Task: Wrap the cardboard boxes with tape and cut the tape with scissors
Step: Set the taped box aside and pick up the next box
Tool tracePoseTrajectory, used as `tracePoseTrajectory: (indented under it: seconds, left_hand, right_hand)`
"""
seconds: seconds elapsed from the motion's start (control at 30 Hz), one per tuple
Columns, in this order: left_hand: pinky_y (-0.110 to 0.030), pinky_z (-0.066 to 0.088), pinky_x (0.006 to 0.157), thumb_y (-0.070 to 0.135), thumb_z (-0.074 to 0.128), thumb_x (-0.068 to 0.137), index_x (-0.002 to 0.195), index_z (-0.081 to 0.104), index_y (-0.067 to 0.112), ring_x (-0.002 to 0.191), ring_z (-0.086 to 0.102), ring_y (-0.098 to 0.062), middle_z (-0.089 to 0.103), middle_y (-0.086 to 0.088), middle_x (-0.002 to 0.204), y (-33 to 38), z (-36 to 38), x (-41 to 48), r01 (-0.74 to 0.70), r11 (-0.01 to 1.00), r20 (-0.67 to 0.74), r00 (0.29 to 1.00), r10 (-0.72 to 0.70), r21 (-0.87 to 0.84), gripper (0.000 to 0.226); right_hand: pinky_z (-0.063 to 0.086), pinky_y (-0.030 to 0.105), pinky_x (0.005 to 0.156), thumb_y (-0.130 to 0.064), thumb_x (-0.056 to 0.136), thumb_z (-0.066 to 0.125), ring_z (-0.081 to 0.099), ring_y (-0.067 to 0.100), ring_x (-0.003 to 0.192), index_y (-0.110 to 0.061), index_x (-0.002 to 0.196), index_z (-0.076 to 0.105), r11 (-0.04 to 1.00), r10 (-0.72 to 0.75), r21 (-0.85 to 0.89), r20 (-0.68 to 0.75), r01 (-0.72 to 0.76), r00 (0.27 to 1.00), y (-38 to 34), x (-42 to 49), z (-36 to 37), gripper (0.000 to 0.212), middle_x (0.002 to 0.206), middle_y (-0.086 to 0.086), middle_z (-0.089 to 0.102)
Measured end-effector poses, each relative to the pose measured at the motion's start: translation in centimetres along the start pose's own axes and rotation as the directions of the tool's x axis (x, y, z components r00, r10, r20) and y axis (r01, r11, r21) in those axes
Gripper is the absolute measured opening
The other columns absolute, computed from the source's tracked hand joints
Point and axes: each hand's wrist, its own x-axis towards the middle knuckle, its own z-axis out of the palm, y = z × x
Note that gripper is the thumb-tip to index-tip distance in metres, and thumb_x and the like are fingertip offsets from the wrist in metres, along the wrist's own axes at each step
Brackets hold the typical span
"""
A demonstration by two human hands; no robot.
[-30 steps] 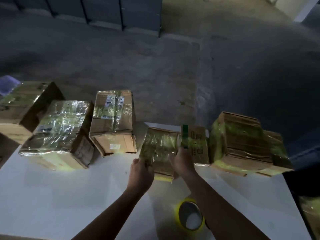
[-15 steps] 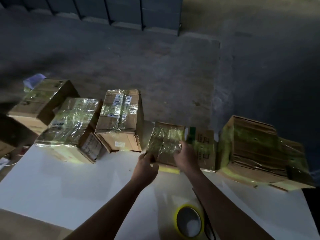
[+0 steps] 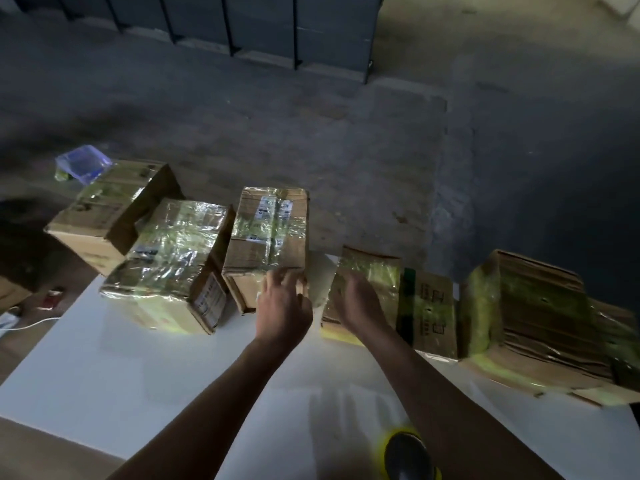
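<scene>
Head view: looks down over a white worktop (image 3: 138, 368) toward a grey concrete floor (image 3: 311, 133) and dark cabinets (image 3: 277, 29) at the far side.

Lined up along the worktop's far edge, cardboard boxes glossy with clear tape. From the left: a plain long box (image 3: 100, 216) at the far left corner. Just beside it, a heavily taped box (image 3: 166, 265), set at an angle. Then a labelled box (image 3: 268, 237) with tape over its white stickers. Across a small gap, a small taped box (image 3: 372, 277). Touching its right side, a green-striped box (image 3: 431, 306). Last, a taped stack of flattened cardboard (image 3: 533, 313), jutting past the worktop's right edge.

Reaches with the left grip (image 3: 284, 306) to the near right corner of the labelled box. Fingers spread and fairly straight, tips touching the cardboard at its top edge, pinching nothing.

Lays the right grip (image 3: 358, 299) on top of the small taped box, covering its near half. Blurred by motion, so cannot tell whether curled round the box or lying flat on it.

Near the bottom edge, a yellow-rimmed tape roll (image 3: 389, 441) flat on the worktop, partly hidden behind the right forearm (image 3: 433, 393) and well apart from the boxes.

Off the worktop at the left: a clear bluish plastic packet (image 3: 83, 162) behind the plain long box. Lower down beside the worktop, a white cable (image 3: 24, 325) and a small red item (image 3: 52, 296).
</scene>
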Motion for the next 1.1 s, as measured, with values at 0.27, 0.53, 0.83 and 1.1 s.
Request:
tracePoseTrajectory:
  seconds: [0.27,0.53,0.83,1.1]
  left_hand:
    - [-0.043,0.039,0.099,0.012,0.052,0.086,0.132,0.043,0.003,0.121,0.045,-0.037,0.048,-0.021,0.13,-7.5,-5.6,4.3,0.279,0.948,0.202,0.948,-0.246,-0.156,0.048]
    - [-0.032,0.041,0.08,0.044,0.047,0.094,0.129,0.045,0.009,0.101,0.055,-0.028,0.055,-0.013,0.118,-10.4,-5.5,3.4,0.248,0.967,0.363,0.908,-0.209,-0.063,0.05]
    - [-0.046,0.057,0.076,0.063,0.055,0.085,0.111,0.055,0.004,0.084,0.067,-0.034,0.066,-0.016,0.103,-10.8,-5.6,-0.9,0.256,0.965,0.512,0.838,-0.19,-0.06,0.064]
    - [-0.034,0.058,0.049,0.063,0.055,0.085,0.11,0.053,0.007,0.054,0.067,-0.022,0.065,-0.009,0.088,-9.0,-6.4,-7.3,0.318,0.946,0.543,0.806,-0.237,-0.059,0.061]
  right_hand:
    - [0.039,0.026,0.071,-0.044,0.098,0.044,0.06,0.025,0.097,-0.015,0.132,0.051,0.979,0.141,0.141,0.028,-0.144,0.99,-7.1,3.7,3.8,0.045,0.122,0.011,0.063]
    - [0.044,0.038,0.096,-0.053,0.098,0.036,0.05,0.029,0.126,-0.024,0.151,0.023,0.956,0.29,0.015,0.096,-0.293,0.952,-6.6,2.3,3.6,0.062,0.151,0.006,0.039]
    - [0.037,0.038,0.101,-0.063,0.096,0.027,0.041,0.029,0.134,-0.018,0.154,0.01,0.93,0.34,-0.22,0.203,-0.296,0.918,-4.9,-4.0,3.5,0.075,0.155,0.01,0.031]
    - [0.041,0.037,0.089,-0.064,0.094,0.026,0.05,0.031,0.125,-0.019,0.153,0.011,0.944,0.296,-0.222,0.24,-0.245,0.925,-3.2,-9.3,2.7,0.075,0.148,0.011,0.042]
